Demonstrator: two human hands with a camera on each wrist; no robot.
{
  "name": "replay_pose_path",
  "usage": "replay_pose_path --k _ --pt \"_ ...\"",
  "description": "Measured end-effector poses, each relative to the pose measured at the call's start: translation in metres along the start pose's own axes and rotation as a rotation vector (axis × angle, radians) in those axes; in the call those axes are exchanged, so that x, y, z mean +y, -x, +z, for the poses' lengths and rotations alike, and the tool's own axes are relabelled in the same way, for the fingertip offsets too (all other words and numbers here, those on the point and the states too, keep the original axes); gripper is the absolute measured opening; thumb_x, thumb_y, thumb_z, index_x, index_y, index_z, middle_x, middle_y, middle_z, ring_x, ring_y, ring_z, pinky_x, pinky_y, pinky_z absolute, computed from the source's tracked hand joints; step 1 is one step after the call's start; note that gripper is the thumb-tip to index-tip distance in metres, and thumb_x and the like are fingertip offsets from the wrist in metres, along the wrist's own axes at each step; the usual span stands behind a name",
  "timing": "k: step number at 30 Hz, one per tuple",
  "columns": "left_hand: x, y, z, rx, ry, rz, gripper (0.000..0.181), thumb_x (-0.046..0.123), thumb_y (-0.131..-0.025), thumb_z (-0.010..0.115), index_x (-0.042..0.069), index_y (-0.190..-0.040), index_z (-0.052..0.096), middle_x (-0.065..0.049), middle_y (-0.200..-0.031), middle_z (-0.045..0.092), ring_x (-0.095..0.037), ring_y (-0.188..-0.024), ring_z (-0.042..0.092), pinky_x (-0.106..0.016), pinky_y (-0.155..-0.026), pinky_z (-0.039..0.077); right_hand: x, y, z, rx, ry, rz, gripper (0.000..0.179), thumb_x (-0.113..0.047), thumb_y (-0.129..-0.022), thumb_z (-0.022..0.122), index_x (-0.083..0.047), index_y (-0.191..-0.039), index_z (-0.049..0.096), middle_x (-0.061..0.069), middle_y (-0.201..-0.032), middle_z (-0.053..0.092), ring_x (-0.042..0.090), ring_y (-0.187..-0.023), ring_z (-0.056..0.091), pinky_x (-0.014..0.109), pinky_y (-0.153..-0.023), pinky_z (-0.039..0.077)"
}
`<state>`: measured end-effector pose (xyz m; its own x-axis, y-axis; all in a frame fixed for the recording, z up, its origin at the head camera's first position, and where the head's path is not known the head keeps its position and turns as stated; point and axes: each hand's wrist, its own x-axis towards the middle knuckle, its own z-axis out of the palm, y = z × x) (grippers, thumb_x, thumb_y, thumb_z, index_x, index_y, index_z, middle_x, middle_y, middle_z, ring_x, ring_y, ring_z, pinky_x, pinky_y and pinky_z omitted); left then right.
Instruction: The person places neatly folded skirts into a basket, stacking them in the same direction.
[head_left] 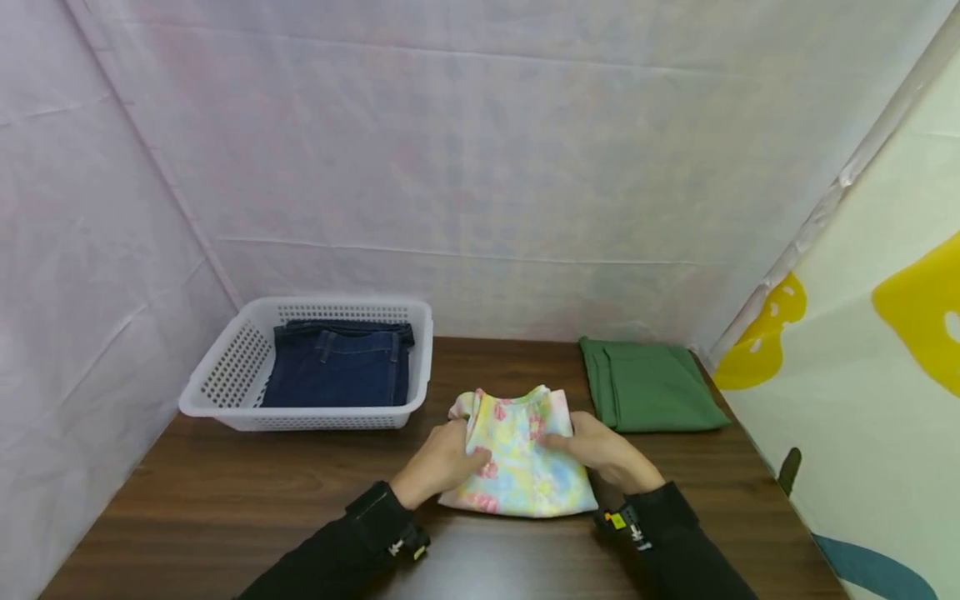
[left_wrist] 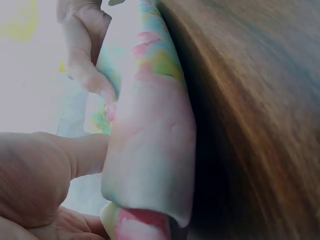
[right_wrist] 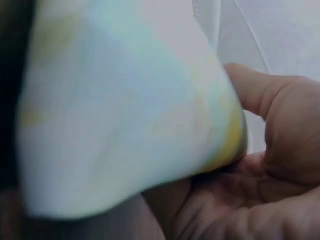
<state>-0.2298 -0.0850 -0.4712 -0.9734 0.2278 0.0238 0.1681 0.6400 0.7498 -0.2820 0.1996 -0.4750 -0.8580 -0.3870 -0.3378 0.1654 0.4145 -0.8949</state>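
A folded garment (head_left: pixel 517 467) in pastel yellow, blue and pink flower print lies between both hands near the middle of the table, its gathered neckline toward the back. My left hand (head_left: pixel 444 460) grips its left side, thumb on top and fingers beneath. On the opposite side my right hand (head_left: pixel 603 450) holds the edge the same way, the thumb lying over the print. In the left wrist view the garment (left_wrist: pixel 150 125) shows its thick folded edge, close to the wood. The right wrist view has the cloth (right_wrist: pixel 130 115) between thumb and fingers, partly blurred.
A white perforated basket (head_left: pixel 300 412) stands at the back left, with folded dark blue jeans (head_left: pixel 337 367) inside. Folded green cloth (head_left: pixel 660 387) lies at the back right edge of the brown wooden table (head_left: pixel 285 475). Pale fabric walls (head_left: pixel 525 167) enclose the back and sides.
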Motion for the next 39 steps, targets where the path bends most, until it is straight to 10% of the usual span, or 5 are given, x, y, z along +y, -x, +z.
replay_pose_path --k 26,39 --pt "0.010 0.001 -0.006 0.019 -0.065 0.033 0.015 0.010 -0.101 0.078 0.000 -0.109 0.070 -0.007 -0.090 0.067 -0.021 -0.080 0.063 -0.036 -0.072 0.055 -0.011 0.009 -0.004 0.012 -0.007 -0.058 0.046 -0.025 -0.120 0.067 0.005 -0.154 0.064 0.018 -0.126 0.081 0.023 -0.104 0.082 0.037 -0.089 0.069" --pt "0.035 0.007 -0.036 0.109 -0.072 0.124 0.020 0.011 -0.107 0.077 -0.003 -0.120 0.071 -0.008 -0.095 0.069 -0.020 -0.085 0.064 -0.041 -0.078 0.058 -0.047 0.020 -0.012 0.083 -0.016 -0.113 0.047 -0.033 -0.119 0.070 -0.004 -0.156 0.061 0.016 -0.124 0.080 0.025 -0.102 0.081 0.038 -0.087 0.069"
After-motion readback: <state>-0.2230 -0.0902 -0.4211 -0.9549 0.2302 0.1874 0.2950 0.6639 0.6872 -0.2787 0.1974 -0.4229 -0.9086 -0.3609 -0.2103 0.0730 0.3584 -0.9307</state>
